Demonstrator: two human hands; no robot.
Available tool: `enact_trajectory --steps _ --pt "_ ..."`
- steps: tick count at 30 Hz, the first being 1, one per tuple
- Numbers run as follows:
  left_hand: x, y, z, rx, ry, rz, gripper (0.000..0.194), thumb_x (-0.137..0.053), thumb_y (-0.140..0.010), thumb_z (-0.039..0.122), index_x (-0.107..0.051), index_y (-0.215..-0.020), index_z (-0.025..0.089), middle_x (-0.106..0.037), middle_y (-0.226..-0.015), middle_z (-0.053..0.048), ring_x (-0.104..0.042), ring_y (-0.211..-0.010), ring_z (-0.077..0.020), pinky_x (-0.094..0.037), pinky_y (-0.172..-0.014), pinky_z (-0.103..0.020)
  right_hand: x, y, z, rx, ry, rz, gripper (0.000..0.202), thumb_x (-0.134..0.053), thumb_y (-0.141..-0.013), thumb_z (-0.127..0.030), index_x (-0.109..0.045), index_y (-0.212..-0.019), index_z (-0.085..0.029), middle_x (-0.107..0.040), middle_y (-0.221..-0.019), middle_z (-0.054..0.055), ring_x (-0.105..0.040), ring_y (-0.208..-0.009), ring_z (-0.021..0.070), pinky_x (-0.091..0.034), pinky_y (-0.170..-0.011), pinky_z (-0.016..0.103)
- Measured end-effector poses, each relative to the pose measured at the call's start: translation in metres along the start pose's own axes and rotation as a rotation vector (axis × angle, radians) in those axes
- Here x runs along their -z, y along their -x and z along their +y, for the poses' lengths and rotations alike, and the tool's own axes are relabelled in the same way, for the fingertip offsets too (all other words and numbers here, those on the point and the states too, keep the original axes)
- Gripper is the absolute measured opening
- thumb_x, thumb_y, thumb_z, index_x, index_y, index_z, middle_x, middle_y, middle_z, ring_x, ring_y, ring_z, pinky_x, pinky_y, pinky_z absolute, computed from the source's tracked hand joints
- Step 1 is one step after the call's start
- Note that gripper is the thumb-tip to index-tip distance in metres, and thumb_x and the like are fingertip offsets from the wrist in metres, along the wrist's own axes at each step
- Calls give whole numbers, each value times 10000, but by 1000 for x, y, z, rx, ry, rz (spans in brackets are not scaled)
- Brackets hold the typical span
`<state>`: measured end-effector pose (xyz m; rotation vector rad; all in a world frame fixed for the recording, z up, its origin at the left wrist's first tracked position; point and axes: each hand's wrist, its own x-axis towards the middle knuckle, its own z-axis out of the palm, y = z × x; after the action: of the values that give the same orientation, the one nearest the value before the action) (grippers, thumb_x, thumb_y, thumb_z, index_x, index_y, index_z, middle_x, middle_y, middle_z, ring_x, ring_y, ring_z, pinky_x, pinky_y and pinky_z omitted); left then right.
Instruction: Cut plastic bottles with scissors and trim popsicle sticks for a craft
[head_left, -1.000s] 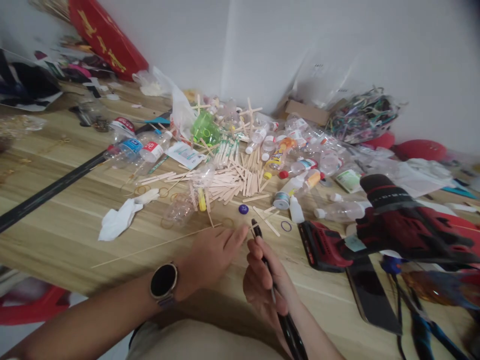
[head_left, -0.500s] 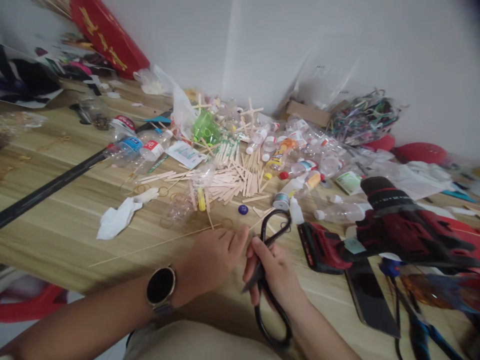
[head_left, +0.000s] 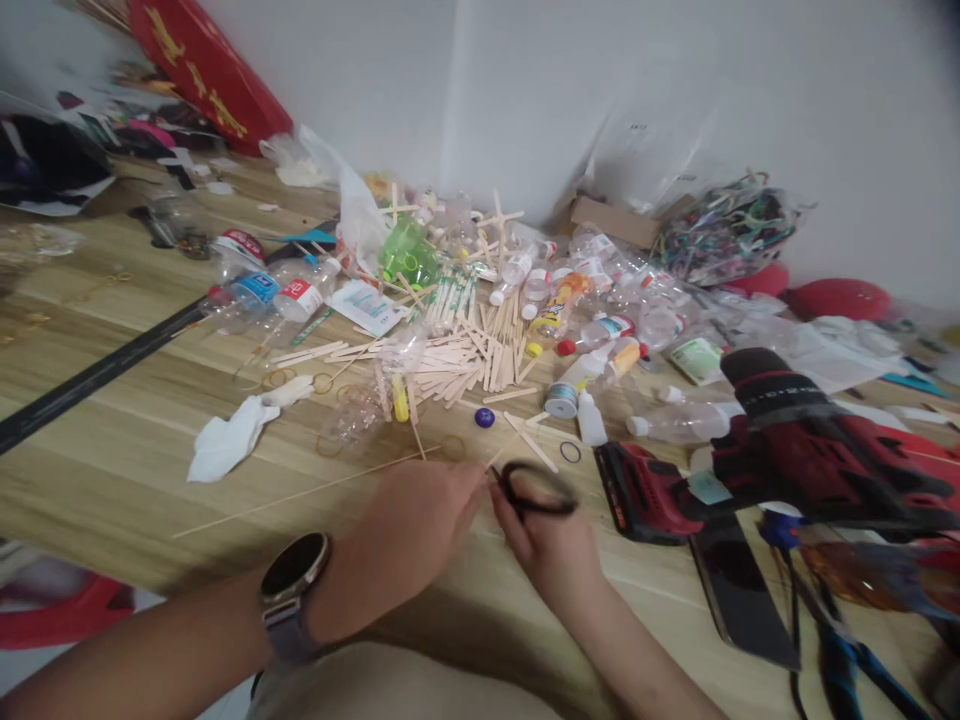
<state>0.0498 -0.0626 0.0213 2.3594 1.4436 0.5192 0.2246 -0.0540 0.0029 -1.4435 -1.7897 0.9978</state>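
My right hand (head_left: pixel 561 555) grips black-handled scissors (head_left: pixel 551 508); one handle loop shows above the fingers, slightly blurred, and the hand hides most of the rest. Beside it, my left hand (head_left: pixel 409 530) has its fingers closed, back toward me, with a watch (head_left: pixel 294 568) on the wrist. The fingertips of both hands are close together. A thin pale stick (head_left: pixel 504 448) reaches the left fingertips; whether they hold it I cannot make out. Just beyond lie a blue cap (head_left: pixel 484 418), flat wooden sticks (head_left: pixel 531 440) and a rubber band (head_left: pixel 570 452).
Behind the hands spreads a heap of wooden craft sticks (head_left: pixel 450 375) and plastic bottles (head_left: pixel 607 330). At the right are a red power drill (head_left: pixel 795 440), a phone (head_left: pixel 739 590) and pliers (head_left: pixel 844 650). A crumpled tissue (head_left: pixel 229 440) and a long thin stick (head_left: pixel 300 495) lie left.
The scissors have turned in my right hand: both loops showed before, and one shows now, lower and closer to the fingers. My left wrist has shifted slightly left and tilted.
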Motion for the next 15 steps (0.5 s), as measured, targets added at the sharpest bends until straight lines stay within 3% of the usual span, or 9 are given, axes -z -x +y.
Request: enact_trajectory --steps 3,5,6,10,13,15 --pt "-2 -2 -5 -125 -145 135 313 -309 -1016 199 -617 -1065 168 -727 -785 -59 -684 -684 -209 -480 -579 -304 -9 4 -4 -188 -302 -175 543 -329 -905 -693 -525 -736 -215 -572 -435 -2 -490 -261 167 -349 -285 253" --pt "-5 -3 -11 -202 -238 272 307 -299 -1018 177 -601 -1073 165 -726 -790 -53 -682 -674 -203 -472 -574 -303 -17 9 -5 -293 -476 -205 560 -354 -869 -738 -512 -758 -213 -590 -442 1 -502 -252 175 -335 -255 246" --pt "-6 -4 -14 -194 -271 332 298 -304 -1016 168 -597 -1070 164 -719 -757 -42 -673 -642 -200 -462 -560 -302 -20 11 -5 -274 -462 -158 554 -406 -853 -737 -520 -731 -208 -605 -458 16 -536 -281 176 -358 -272 239" --pt "-8 -5 -23 -43 -313 504 237 -346 -1009 170 -570 -1089 166 -701 -688 -17 -651 -572 -190 -444 -528 -290 -23 20 -3 39 -104 129 472 -539 -884 -582 -613 -643 -184 -661 -536 56 -638 -420 168 -476 -410 228" --pt "-10 0 -21 -217 -260 536 236 -345 -1011 158 -516 -1175 160 -740 -825 -34 -687 -699 -175 -501 -625 -287 -14 18 -8 -29 -175 255 443 -535 -908 -556 -686 -778 -161 -724 -659 70 -633 -399 151 -494 -404 226" --pt "-11 4 -16 -348 -221 525 258 -319 -1008 123 -495 -1195 137 -746 -867 -43 -690 -750 -167 -520 -675 -289 -7 13 -14 -107 -288 328 480 -578 -864 -612 -691 -799 -150 -714 -622 65 -615 -373 157 -495 -383 237"
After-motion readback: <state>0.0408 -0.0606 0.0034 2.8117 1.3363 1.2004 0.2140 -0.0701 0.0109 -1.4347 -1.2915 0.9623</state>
